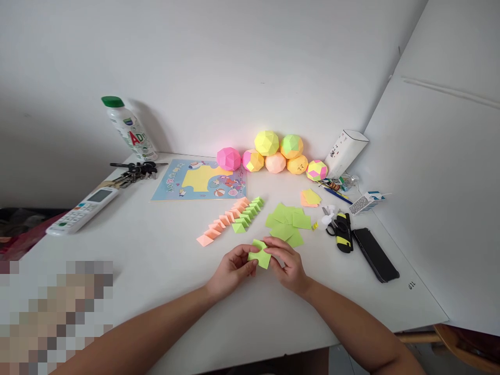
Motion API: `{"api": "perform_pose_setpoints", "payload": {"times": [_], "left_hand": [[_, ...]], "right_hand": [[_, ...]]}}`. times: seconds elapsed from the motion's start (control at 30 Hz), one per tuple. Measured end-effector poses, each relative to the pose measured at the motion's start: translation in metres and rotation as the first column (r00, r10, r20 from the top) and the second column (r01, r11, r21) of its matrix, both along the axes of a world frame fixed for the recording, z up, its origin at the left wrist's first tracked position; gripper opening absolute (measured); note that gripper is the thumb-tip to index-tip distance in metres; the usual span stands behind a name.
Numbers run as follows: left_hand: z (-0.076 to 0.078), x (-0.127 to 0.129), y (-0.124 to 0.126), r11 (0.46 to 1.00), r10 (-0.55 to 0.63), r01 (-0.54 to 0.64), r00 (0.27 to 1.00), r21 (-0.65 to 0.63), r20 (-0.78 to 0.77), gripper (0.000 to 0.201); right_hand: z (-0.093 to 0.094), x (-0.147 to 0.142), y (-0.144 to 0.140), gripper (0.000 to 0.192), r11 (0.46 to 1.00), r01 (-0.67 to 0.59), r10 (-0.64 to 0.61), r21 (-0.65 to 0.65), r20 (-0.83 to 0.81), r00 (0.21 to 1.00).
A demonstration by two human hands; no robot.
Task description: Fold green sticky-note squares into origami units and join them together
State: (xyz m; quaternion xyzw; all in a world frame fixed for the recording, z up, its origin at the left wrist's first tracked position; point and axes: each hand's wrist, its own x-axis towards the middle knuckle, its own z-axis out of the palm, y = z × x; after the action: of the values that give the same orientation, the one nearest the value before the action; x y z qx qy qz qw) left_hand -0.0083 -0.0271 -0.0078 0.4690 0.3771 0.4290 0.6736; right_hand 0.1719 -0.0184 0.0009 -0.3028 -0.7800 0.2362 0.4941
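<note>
Between my two hands is a green paper square [261, 257], partly folded and raised above the near part of the table. My left hand [233, 268] pinches its left edge between thumb and fingers. From the other side, my right hand [288, 264] grips its right edge and upper corner. Just beyond my fingers lies a loose pile of flat green paper sheets [283, 216]. Left of that pile, a row of folded green paper pieces [248, 214] runs alongside a row of folded peach paper pieces [222, 223].
Several paper balls [266, 143] sit against the back wall by a blue picture card [167, 182]. At left are a bottle [130, 130], keys [135, 172] and a remote control [84, 211]. Scissors [331, 229], a utility knife [344, 233] and a black phone [375, 255] lie at right.
</note>
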Motion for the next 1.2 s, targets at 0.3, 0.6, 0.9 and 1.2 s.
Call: {"api": "perform_pose_setpoints", "payload": {"times": [0.3,0.6,0.9,1.2], "left_hand": [[0.0009,-0.0008,-0.0021,0.999,-0.038,0.039,0.998,0.007,-0.05,0.023],[0.0062,0.0009,-0.0026,0.999,-0.042,0.042,0.995,-0.002,-0.087,0.025],[0.0067,0.0005,-0.0031,0.999,-0.047,0.046,0.995,-0.012,-0.09,0.027],[0.0068,0.0003,-0.0019,0.999,-0.033,0.03,0.998,-0.042,-0.058,0.032]], "right_hand": [[0.0016,-0.0008,-0.0008,0.033,0.998,-0.035,0.033,0.05,0.043,0.999],[-0.0015,-0.001,0.0,0.042,0.998,-0.027,0.023,0.063,0.058,0.998],[-0.0007,-0.0003,0.0012,0.039,0.998,0.035,-0.037,0.056,0.042,0.998],[0.0014,-0.0002,0.0022,0.029,0.995,0.09,-0.093,0.037,0.096,0.991]]}}
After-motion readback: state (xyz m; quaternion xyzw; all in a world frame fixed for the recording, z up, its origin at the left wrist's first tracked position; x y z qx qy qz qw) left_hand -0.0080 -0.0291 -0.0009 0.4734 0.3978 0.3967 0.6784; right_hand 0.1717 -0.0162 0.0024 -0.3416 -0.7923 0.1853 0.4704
